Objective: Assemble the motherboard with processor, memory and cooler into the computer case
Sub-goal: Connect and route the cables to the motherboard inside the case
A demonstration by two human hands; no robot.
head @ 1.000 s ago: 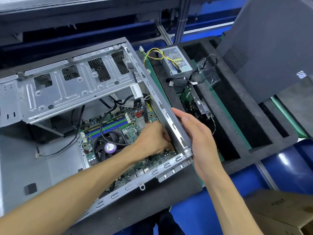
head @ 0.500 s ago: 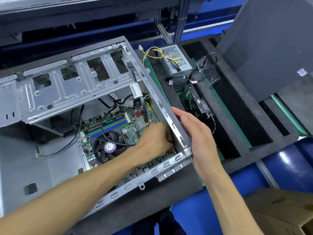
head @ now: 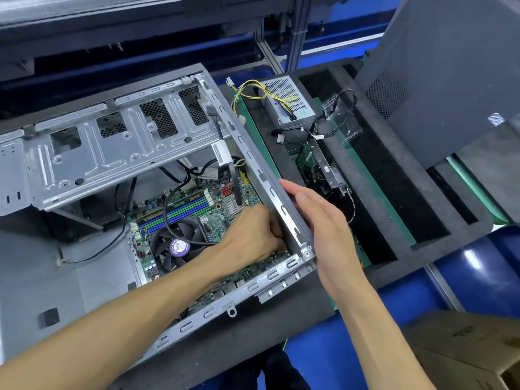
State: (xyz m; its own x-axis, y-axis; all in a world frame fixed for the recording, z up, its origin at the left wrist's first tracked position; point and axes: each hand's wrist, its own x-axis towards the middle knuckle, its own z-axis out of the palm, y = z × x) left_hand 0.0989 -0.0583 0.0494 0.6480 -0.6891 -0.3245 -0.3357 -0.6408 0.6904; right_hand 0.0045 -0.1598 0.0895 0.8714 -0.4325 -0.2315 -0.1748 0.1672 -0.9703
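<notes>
An open grey metal computer case (head: 92, 161) lies on its side. Inside it lies the green motherboard (head: 225, 205), with blue and green memory slots (head: 180, 213) and a black cooler fan (head: 176, 249) bearing a purple label. My left hand (head: 253, 237) reaches into the case's right rear corner over the motherboard; its fingers are curled against the inner case wall, and what they touch is hidden. My right hand (head: 323, 229) holds the outside of the case's right wall (head: 270, 190), thumb along the top edge.
A silver power supply (head: 289, 101) with yellow and black cables and a small green card with bracket (head: 318, 164) lie in a black foam tray (head: 394, 209) to the right. A grey side panel (head: 450, 66) leans at the far right. A cardboard box (head: 472, 347) stands at the lower right.
Both hands have stayed at the case's right rear corner. The left hand has pushed slightly closer to the wall; the right hand keeps its hold.
</notes>
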